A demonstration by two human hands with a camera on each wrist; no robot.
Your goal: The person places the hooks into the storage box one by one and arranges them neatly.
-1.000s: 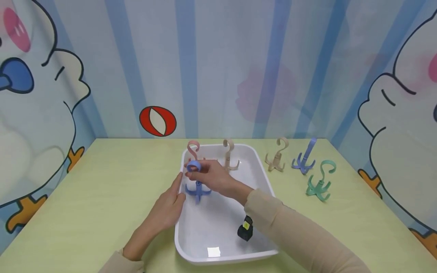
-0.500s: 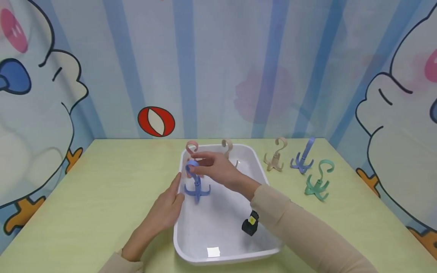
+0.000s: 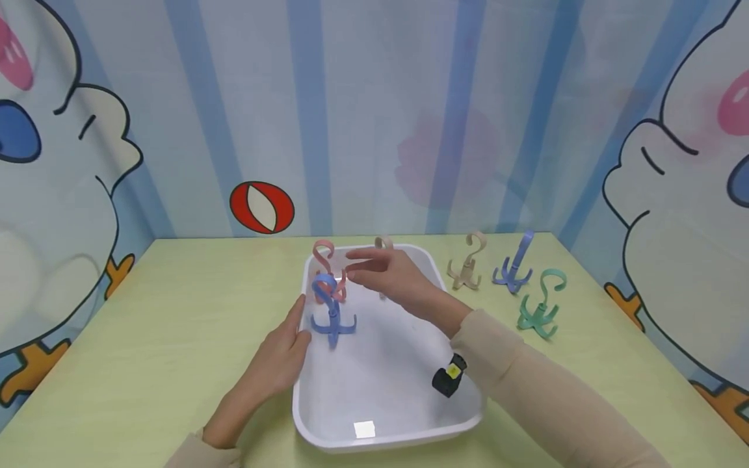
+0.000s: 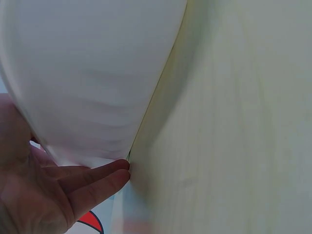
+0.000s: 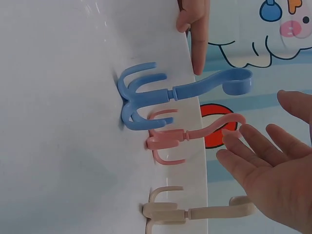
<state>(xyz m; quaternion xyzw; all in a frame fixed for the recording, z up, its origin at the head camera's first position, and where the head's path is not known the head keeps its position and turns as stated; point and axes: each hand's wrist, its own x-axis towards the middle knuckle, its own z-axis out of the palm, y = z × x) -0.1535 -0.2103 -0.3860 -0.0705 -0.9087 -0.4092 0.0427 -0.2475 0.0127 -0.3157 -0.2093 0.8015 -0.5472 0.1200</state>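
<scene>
A white tray (image 3: pixel 374 416) stands on the table. My left hand (image 3: pixel 275 354) holds its left side, thumb at the rim, with the fingers (image 4: pixel 97 187) along the outer wall in the left wrist view. Inside the tray, a blue multi-prong hook (image 3: pixel 333 322) stands upright by the left wall. Behind it is a pink hook (image 5: pixel 168 139), and to the right of that a beige hook (image 5: pixel 165 213). My right hand (image 3: pixel 389 273) hovers over the tray, fingers apart and holding nothing. It partly covers the beige hook in the head view.
On the table right of the tray stand another beige hook (image 3: pixel 466 270), another blue hook (image 3: pixel 513 270) and a green hook (image 3: pixel 539 315). A small black device (image 3: pixel 447 377) sits at my right wrist. A striped cartoon backdrop (image 3: pixel 363 117) rises behind the table.
My right hand has let go of the blue hook and moved right and away. The blue hook stays standing in the tray. My left hand keeps its place on the tray's side.
</scene>
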